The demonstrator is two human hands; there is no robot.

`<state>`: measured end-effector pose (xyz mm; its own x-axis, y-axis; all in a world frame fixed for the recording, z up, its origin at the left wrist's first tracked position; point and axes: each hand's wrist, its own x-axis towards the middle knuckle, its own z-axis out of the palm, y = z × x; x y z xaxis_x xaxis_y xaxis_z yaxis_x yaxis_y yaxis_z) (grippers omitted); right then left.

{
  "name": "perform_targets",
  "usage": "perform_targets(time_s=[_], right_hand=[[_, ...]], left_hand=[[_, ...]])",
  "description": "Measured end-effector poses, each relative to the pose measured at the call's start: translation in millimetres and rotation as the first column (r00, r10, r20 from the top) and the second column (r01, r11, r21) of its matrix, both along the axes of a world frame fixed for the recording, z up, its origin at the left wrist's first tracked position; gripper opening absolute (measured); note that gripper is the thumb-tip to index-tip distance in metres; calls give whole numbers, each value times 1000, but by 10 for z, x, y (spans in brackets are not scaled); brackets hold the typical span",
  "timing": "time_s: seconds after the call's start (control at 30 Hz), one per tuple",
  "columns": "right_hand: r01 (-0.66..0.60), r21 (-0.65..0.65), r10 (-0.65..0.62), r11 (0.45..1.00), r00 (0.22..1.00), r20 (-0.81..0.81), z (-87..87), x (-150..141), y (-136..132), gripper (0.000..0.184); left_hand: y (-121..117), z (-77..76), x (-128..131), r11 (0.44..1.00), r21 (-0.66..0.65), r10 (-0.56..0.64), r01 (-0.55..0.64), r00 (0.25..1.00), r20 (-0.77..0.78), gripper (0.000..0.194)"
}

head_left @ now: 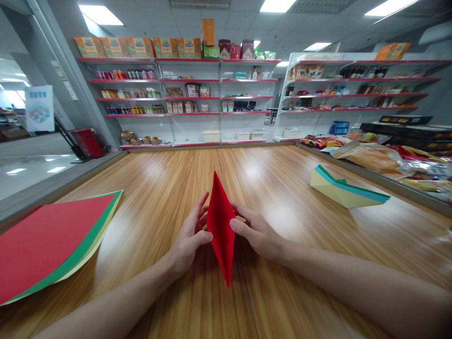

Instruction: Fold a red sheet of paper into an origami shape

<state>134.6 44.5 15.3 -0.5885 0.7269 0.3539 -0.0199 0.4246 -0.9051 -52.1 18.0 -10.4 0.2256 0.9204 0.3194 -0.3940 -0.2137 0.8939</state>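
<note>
A folded piece of red paper [221, 228] stands between my two hands above the wooden table. Its top edges part into a narrow pocket, pointed at the far and near ends. My left hand [190, 240] grips its left side, thumb on the near face and the other fingers partly hidden behind. On the right side my right hand [259, 233] pinches it, the thumb at the rim and fingers behind the paper. Farther right lies a folded paper boat [348, 190] in cream, blue and green.
Sheets of red, green and cream paper [52, 240] lie stacked at the table's left. The wooden table [158, 179] has a raised rim at the back. Packaged snacks [374, 157] crowd the right side, and stocked shelves [192, 96] stand beyond.
</note>
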Motion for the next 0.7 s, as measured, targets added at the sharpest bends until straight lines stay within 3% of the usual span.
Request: perform_targets(time_s=[0.3, 0.5, 0.7], right_hand=[[56, -137, -58, 989, 998, -15, -42, 32, 25, 28], [71, -143, -73, 987, 997, -12, -56, 29, 40, 31], [130, -80, -129, 988, 991, 16, -75, 39, 63, 32]], left_hand=[[41, 5, 6, 995, -73, 77, -72, 995, 65, 65], [38, 30, 0, 984, -83, 155, -157, 987, -35, 48], [-10, 212, 40, 961, -133, 211, -243, 953, -218, 37]])
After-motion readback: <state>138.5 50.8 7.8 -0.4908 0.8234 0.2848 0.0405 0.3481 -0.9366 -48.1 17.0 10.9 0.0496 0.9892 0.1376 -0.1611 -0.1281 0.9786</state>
